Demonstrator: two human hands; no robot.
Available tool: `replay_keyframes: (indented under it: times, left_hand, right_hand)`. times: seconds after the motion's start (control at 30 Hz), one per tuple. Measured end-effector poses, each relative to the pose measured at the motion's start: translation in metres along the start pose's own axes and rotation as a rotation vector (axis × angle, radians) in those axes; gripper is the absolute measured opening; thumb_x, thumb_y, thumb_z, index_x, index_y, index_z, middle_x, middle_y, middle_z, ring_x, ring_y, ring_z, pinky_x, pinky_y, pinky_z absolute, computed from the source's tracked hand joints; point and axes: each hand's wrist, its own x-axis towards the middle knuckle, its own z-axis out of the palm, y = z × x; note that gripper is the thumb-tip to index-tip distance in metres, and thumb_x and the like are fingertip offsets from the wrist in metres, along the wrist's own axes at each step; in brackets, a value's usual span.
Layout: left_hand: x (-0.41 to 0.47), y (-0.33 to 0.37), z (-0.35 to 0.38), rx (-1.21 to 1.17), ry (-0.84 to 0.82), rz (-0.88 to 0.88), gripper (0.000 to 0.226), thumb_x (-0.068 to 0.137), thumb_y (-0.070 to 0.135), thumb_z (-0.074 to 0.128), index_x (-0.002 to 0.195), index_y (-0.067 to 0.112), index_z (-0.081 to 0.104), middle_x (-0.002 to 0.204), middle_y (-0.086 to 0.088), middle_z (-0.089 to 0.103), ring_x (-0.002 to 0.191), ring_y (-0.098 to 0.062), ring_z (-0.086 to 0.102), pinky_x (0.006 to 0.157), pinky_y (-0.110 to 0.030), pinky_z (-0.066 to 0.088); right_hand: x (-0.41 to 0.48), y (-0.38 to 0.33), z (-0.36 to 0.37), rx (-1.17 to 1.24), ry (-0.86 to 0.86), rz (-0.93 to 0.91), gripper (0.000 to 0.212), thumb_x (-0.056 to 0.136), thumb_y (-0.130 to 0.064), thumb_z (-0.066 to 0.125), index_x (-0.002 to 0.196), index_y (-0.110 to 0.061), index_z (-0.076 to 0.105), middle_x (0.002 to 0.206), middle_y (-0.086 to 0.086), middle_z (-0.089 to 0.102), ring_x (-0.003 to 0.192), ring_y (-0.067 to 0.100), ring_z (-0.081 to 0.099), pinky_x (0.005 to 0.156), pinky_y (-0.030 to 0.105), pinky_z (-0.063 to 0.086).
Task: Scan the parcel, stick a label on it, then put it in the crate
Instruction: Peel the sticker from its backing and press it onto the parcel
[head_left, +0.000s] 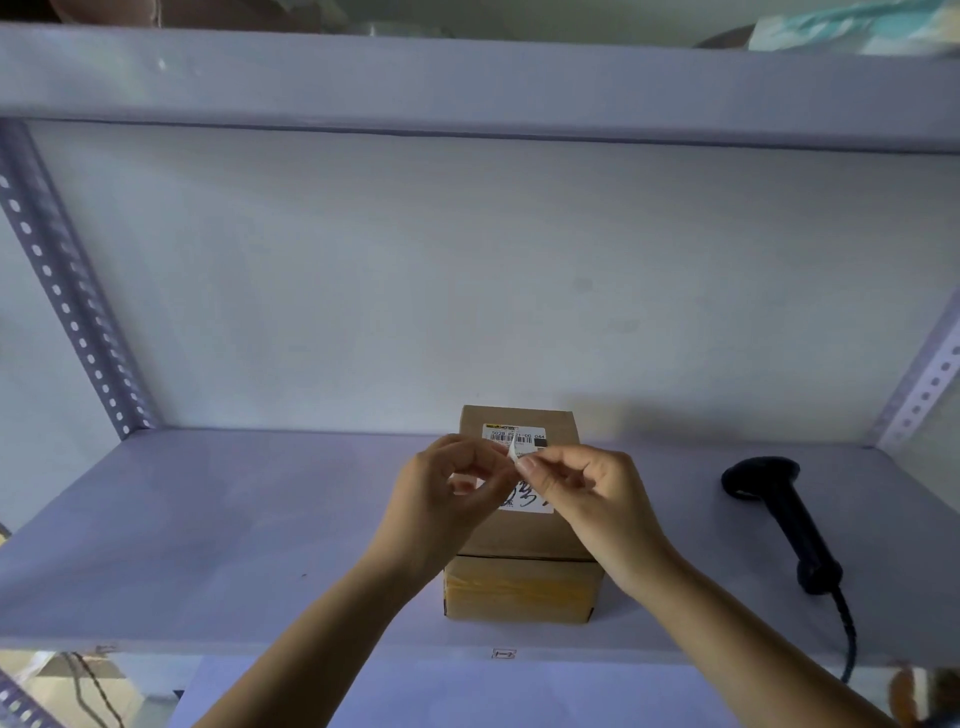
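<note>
While over parcel (522, 540), fingers (530, 464) pinch label (512, 451).

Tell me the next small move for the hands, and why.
Probably finish peeling the small white label and press it onto the parcel. Both hands, left hand and right hand, pinch it just above the box top, and the scanner lies set aside on the shelf.

I take this for a stockroom or parcel-packing station: slotted-angle metal shelving (67, 291) against a plain wall, a corded handheld barcode scanner (779, 514) lying on the shelf (208, 519), and a taped cardboard parcel (522, 577) bearing a printed shipping label (519, 436).
</note>
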Motion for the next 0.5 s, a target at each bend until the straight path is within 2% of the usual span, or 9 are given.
replay_keyframes:
  times: [0.1, 0.17, 0.27, 0.33, 0.5]
  left_hand:
    - [0.000, 0.004, 0.001, -0.127, -0.006, -0.089, 0.014, 0.083, 0.009, 0.072, 0.070, 0.015, 0.070, 0.087, -0.004, 0.075, 0.067, -0.001, 0.063, 0.061, -0.013, 0.049]
    - [0.000, 0.003, -0.002, -0.194, -0.013, -0.172, 0.015, 0.082, 0.007, 0.072, 0.068, 0.013, 0.069, 0.074, -0.002, 0.073, 0.062, -0.005, 0.059, 0.058, -0.015, 0.044]
    - [0.002, -0.002, -0.016, -0.320, -0.034, -0.289, 0.007, 0.080, 0.006, 0.069, 0.073, 0.006, 0.067, 0.072, -0.008, 0.070, 0.071, -0.017, 0.061, 0.073, -0.026, 0.051]
    - [0.003, -0.010, -0.030, -0.379, -0.023, -0.352, 0.013, 0.088, -0.001, 0.061, 0.076, 0.000, 0.063, 0.075, -0.013, 0.069, 0.073, -0.016, 0.066, 0.076, -0.022, 0.057]
    - [0.001, -0.041, -0.067, -0.535, 0.074, -0.514, 0.018, 0.094, -0.002, 0.050, 0.078, -0.005, 0.059, 0.070, -0.013, 0.067, 0.065, -0.014, 0.071, 0.065, -0.018, 0.060]
  right_hand:
    - [-0.001, -0.002, -0.001, 0.078, -0.020, 0.034, 0.016, 0.086, -0.019, 0.067, 0.078, -0.028, 0.076, 0.063, -0.010, 0.071, 0.060, 0.001, 0.057, 0.060, 0.015, 0.047]
    - [-0.001, 0.000, -0.002, 0.110, -0.009, 0.070, 0.012, 0.086, -0.018, 0.066, 0.082, -0.016, 0.077, 0.063, -0.006, 0.068, 0.060, 0.001, 0.056, 0.060, 0.012, 0.047]
    - [0.002, 0.004, -0.005, 0.147, 0.043, 0.129, 0.015, 0.087, -0.017, 0.065, 0.084, -0.006, 0.074, 0.060, -0.004, 0.064, 0.059, 0.005, 0.054, 0.057, 0.011, 0.046]
    - [0.005, 0.004, -0.008, 0.173, 0.069, 0.153, 0.013, 0.088, -0.014, 0.063, 0.084, -0.005, 0.073, 0.052, -0.008, 0.062, 0.054, 0.002, 0.053, 0.055, 0.010, 0.045]
    - [0.008, 0.001, -0.009, 0.218, 0.148, 0.148, 0.015, 0.090, -0.007, 0.060, 0.079, -0.011, 0.069, 0.049, -0.011, 0.065, 0.045, 0.000, 0.047, 0.050, 0.007, 0.043]
